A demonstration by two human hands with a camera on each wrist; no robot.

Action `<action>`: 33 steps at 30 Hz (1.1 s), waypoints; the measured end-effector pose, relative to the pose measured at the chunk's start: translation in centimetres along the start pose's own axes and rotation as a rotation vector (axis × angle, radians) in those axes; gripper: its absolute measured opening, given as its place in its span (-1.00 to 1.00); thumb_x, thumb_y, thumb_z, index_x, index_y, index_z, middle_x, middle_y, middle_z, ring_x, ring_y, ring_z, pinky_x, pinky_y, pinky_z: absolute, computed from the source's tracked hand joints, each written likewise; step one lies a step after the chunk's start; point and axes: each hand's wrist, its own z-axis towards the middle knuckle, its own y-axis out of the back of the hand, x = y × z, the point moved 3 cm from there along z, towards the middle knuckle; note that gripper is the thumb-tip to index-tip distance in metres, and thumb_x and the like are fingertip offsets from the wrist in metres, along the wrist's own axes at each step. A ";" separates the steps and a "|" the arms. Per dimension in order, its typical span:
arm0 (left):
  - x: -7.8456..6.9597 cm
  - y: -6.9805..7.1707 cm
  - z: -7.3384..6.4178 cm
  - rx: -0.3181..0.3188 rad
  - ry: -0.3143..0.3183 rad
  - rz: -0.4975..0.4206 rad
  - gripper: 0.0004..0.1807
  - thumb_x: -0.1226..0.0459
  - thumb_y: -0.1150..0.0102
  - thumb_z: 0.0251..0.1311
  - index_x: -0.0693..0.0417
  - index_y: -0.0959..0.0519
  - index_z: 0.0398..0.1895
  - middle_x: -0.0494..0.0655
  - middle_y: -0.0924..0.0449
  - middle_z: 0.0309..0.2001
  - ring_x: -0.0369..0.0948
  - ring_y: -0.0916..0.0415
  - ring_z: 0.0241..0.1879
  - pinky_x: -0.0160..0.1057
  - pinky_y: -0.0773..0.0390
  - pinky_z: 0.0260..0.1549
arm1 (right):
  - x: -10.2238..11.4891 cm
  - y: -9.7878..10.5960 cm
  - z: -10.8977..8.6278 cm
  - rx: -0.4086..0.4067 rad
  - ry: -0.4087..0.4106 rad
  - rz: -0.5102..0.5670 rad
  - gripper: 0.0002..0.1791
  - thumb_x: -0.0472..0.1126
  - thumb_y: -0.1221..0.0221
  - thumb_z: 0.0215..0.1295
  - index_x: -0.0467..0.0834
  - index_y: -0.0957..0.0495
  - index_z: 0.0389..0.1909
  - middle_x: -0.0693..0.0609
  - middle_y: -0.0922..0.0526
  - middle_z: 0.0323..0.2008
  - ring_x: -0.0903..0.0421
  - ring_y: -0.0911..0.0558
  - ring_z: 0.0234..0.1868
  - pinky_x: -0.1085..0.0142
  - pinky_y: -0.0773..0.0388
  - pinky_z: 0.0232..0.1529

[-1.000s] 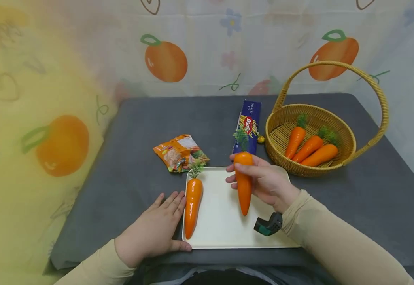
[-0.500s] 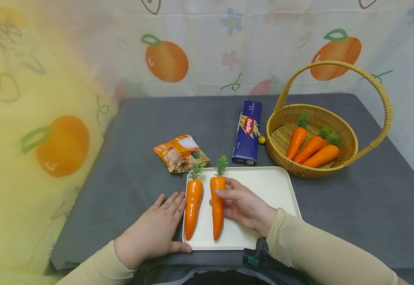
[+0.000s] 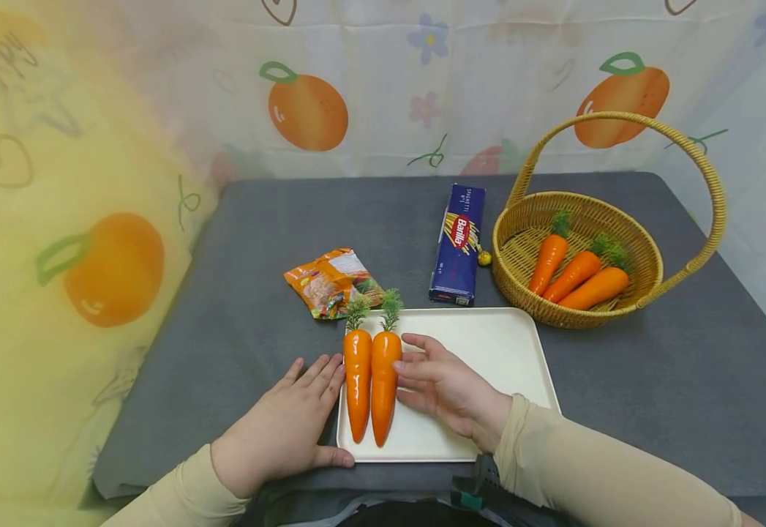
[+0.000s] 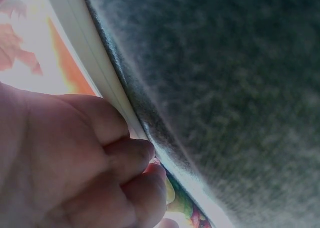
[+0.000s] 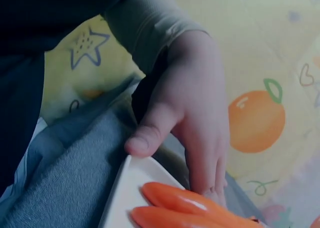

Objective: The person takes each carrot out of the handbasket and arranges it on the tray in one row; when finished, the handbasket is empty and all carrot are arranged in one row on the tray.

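Observation:
Two glossy orange carrots with green tops lie side by side at the left end of a cream tray (image 3: 481,366). The left carrot (image 3: 358,380) is along the tray's left rim; the right carrot (image 3: 385,388) lies close against it. My left hand (image 3: 290,424) rests flat at the tray's left edge, fingers straight and thumb at the front corner. In the right wrist view, this left hand (image 5: 195,118) appears beside the tray corner and the carrot tips. My right hand (image 3: 455,388) is over the tray, its relaxed fingers and thumb right at the right carrot's side.
A wicker basket (image 3: 508,285) with a tall handle holds 3 more carrots at the back right. Behind the tray lie a blue spaghetti box (image 3: 455,271), a small gold ball (image 3: 484,258) and an orange food packet (image 3: 330,282). A grey cloth (image 3: 257,249) covers the table.
My right hand has brought the second carrot left and down onto the tray, next to the first, and its fingers have loosened from it. My left hand has stayed put.

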 end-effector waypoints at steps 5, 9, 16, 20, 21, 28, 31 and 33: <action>-0.1 0.0 -0.1 -0.014 -0.004 0.010 0.39 -0.56 -0.33 0.14 0.24 -0.19 0.76 0.16 -0.11 0.77 0.13 -0.09 0.76 0.34 -0.06 0.70 | 0.1 -0.3 -0.7 -0.011 0.016 -0.023 -0.12 -0.35 -0.17 0.58 -0.20 0.04 0.76 -0.39 -0.20 0.58 -0.33 -0.45 0.51 -0.35 -0.23 0.64; -0.1 0.1 -0.1 -0.007 0.001 0.011 0.39 -0.56 -0.32 0.15 0.24 -0.19 0.76 0.15 -0.11 0.77 0.12 -0.08 0.76 0.33 -0.05 0.70 | 0.3 -0.2 -1.2 -0.014 0.022 -0.018 -0.12 -0.37 -0.17 0.55 -0.20 0.03 0.76 -0.39 -0.17 0.57 -0.38 -0.38 0.55 -0.41 -0.14 0.65; -0.1 0.1 0.0 0.010 0.006 0.006 0.40 -0.57 -0.31 0.13 0.22 -0.19 0.76 0.14 -0.09 0.78 0.12 -0.07 0.76 0.34 -0.04 0.70 | 1.3 0.3 -2.1 0.000 0.040 -0.065 -0.15 -0.30 -0.17 0.57 -0.18 0.00 0.75 -0.36 -0.15 0.61 -0.37 -0.41 0.55 -0.37 -0.23 0.64; 0.0 0.1 0.1 0.028 0.015 0.003 0.41 -0.58 -0.31 0.12 0.19 -0.18 0.77 0.11 -0.07 0.79 0.10 -0.06 0.77 0.33 -0.03 0.71 | 2.7 0.9 -2.5 0.047 0.045 -0.115 -0.20 -0.17 -0.07 0.66 -0.17 0.01 0.77 -0.35 -0.17 0.66 -0.37 -0.43 0.58 -0.29 -0.33 0.62; 0.0 0.1 0.1 0.030 0.015 0.004 0.41 -0.59 -0.30 0.12 0.19 -0.17 0.77 0.11 -0.07 0.79 0.10 -0.06 0.77 0.33 -0.03 0.71 | 3.3 1.1 -2.7 0.060 0.052 -0.126 -0.23 -0.13 -0.04 0.69 -0.17 0.00 0.76 -0.35 -0.18 0.67 -0.36 -0.44 0.57 -0.26 -0.36 0.61; 0.0 0.1 0.3 0.035 0.021 0.004 0.44 -0.62 -0.28 0.08 0.18 -0.17 0.78 0.10 -0.06 0.79 0.09 -0.05 0.77 0.34 -0.04 0.70 | 8.3 2.9 -4.3 0.125 0.232 -0.167 -0.38 0.04 0.10 0.80 -0.15 -0.14 0.68 -0.29 -0.31 0.63 -0.19 -0.59 0.45 -0.01 -0.61 0.45; 0.0 0.1 0.2 0.033 0.020 0.005 0.44 -0.61 -0.29 0.08 0.18 -0.17 0.78 0.10 -0.06 0.79 0.09 -0.05 0.77 0.34 -0.04 0.70 | 10.3 4.2 -5.3 0.114 0.298 -0.120 -0.40 0.11 0.08 0.80 -0.09 -0.19 0.65 -0.18 -0.42 0.56 -0.13 -0.63 0.42 0.03 -0.65 0.40; 0.0 0.1 0.2 0.029 0.019 0.004 0.44 -0.61 -0.29 0.08 0.19 -0.17 0.77 0.10 -0.07 0.79 0.09 -0.05 0.77 0.35 -0.03 0.70 | 11.3 5.1 -5.8 0.094 0.334 -0.080 -0.43 0.14 0.07 0.80 -0.04 -0.24 0.61 -0.11 -0.45 0.53 -0.12 -0.62 0.43 0.05 -0.66 0.40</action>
